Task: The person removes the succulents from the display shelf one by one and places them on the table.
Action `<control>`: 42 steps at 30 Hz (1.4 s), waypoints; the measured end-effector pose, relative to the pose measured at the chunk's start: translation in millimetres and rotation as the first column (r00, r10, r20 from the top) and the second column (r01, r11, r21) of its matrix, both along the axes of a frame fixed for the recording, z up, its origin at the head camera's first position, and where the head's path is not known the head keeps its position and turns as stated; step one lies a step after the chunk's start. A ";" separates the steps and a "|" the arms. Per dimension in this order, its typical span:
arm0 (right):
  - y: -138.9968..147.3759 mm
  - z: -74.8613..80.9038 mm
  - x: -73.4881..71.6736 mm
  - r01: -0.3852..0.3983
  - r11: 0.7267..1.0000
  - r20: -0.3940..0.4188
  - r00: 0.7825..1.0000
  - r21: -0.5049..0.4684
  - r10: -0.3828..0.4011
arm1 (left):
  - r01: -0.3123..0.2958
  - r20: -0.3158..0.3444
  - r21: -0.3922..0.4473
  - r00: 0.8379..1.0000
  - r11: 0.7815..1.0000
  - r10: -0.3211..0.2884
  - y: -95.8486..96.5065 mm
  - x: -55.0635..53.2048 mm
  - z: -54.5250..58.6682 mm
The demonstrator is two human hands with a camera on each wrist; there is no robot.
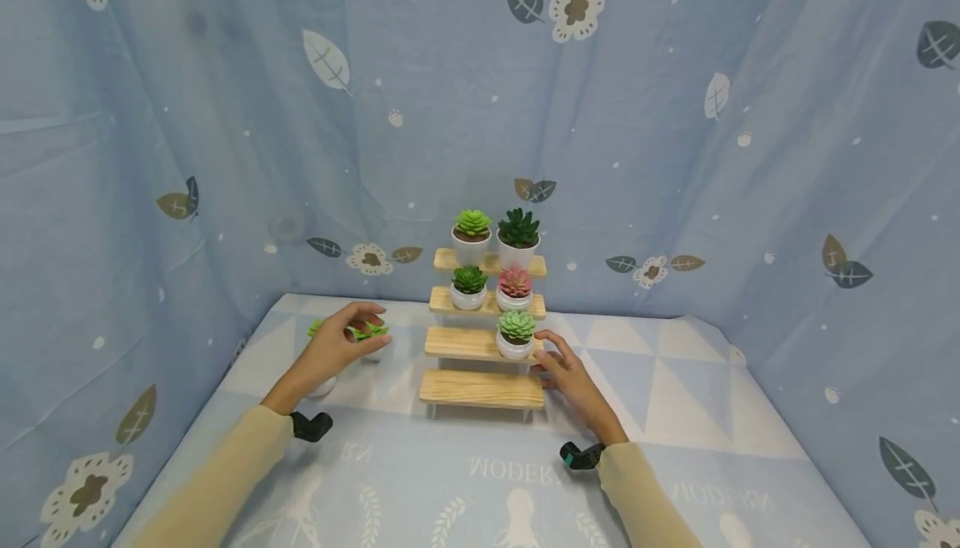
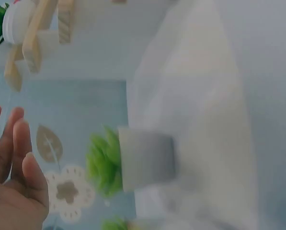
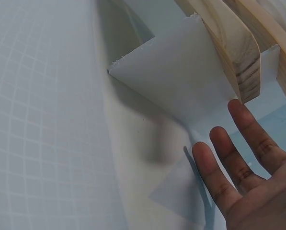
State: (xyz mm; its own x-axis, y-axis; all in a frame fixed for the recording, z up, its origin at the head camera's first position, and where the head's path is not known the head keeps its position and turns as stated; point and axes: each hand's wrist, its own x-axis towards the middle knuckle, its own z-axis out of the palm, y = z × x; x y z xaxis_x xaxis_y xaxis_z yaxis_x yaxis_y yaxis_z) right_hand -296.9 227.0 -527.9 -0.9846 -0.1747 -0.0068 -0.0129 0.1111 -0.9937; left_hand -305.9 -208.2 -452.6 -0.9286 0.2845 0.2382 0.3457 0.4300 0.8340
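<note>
My left hand [image 1: 341,337] hovers over the left part of the table with fingers loosely bent, holding nothing. Beside its thumb stands a bright green succulent in a white pot [image 2: 147,160], partly covered by the hand in the head view. My right hand [image 1: 573,377] is at the right end of the stepped wooden stand [image 1: 482,390]. One of its fingertips reaches the end of a wooden step [image 3: 248,81] in the right wrist view. Close to that thumb and index finger, a pale green succulent [image 1: 517,327] in a white pot sits on the second step from the bottom.
Two upper steps carry a light green succulent [image 1: 472,223], a dark green one [image 1: 519,229], a smaller green one [image 1: 468,280] and a pink one [image 1: 515,283]. Another white pot [image 1: 322,387] shows behind the left wrist. A blue curtain [image 1: 450,98] hangs around the table.
</note>
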 end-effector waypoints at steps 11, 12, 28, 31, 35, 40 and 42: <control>0.4 2.9 1.0 -0.009 1.000 0.006 1.000 -0.006 0.009 | 0.136 -0.021 0.049 0.991 0.989 -0.135 47.8 -5.6 7.2; 0.3 2.7 1.0 -0.010 1.000 0.008 1.000 -0.007 0.010 | 0.149 -0.032 0.046 0.989 0.988 -0.147 51.2 -6.1 7.1; -0.5 1.2 1.3 -0.001 1.000 0.007 1.000 -0.002 0.001 | 0.238 -0.092 0.027 0.968 0.971 -0.235 103.9 -8.8 13.1; -0.4 0.6 0.4 0.003 1.000 0.006 1.000 -0.005 -0.003 | 0.252 -0.112 0.040 0.963 0.967 -0.246 113.7 -8.9 12.6; -0.1 0.7 -0.1 0.006 1.000 0.017 1.000 -0.011 -0.006 | 0.247 -0.118 0.056 0.964 0.967 -0.240 126.1 -8.0 12.3; -0.6 1.8 0.9 0.006 1.000 0.018 1.000 -0.005 -0.006 | 0.230 -0.105 0.074 0.969 0.970 -0.222 139.6 -7.3 11.9; -0.8 2.1 1.5 0.004 1.000 0.017 1.000 0.002 -0.004 | 0.228 -0.108 0.070 0.970 0.971 -0.220 144.2 -7.2 10.6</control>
State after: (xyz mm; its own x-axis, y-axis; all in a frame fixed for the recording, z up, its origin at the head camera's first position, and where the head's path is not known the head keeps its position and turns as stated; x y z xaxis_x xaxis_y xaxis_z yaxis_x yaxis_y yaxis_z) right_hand -295.4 226.3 -525.8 -0.9851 -0.1706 -0.0236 0.0043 0.1127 -0.9936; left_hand -313.1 -64.0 -442.0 -0.8143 0.4583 0.3563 0.5077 0.2646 0.8199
